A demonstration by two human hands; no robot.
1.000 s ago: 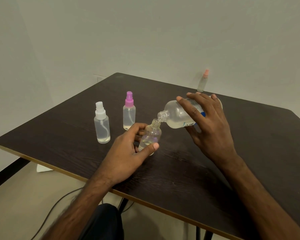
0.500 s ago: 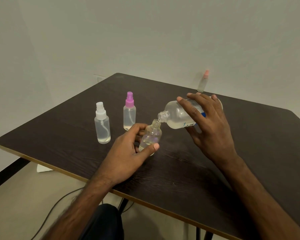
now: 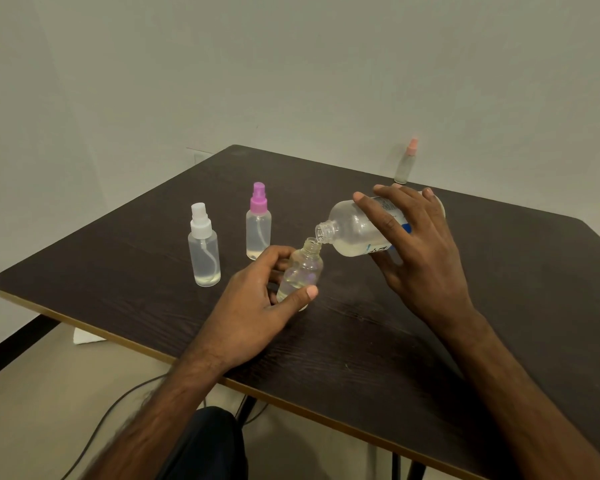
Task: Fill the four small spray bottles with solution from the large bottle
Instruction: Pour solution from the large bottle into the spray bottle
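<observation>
Plain bare room, kind unclear, pale blank walls (image 3: 291, 64), dark wood-grain table (image 3: 499, 306) in corner, cable (image 3: 109, 412) across floor (image 3: 32, 410)

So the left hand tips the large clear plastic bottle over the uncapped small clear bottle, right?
No. The head view shows the right hand tipping the large clear plastic bottle over the uncapped small clear bottle; the left hand grips that small bottle.

Head view: looking forward and down, close over the table (image 3: 534, 271).
Facing: wall (image 3: 291, 64) at 12 o'clock, near edge at 6.
</observation>
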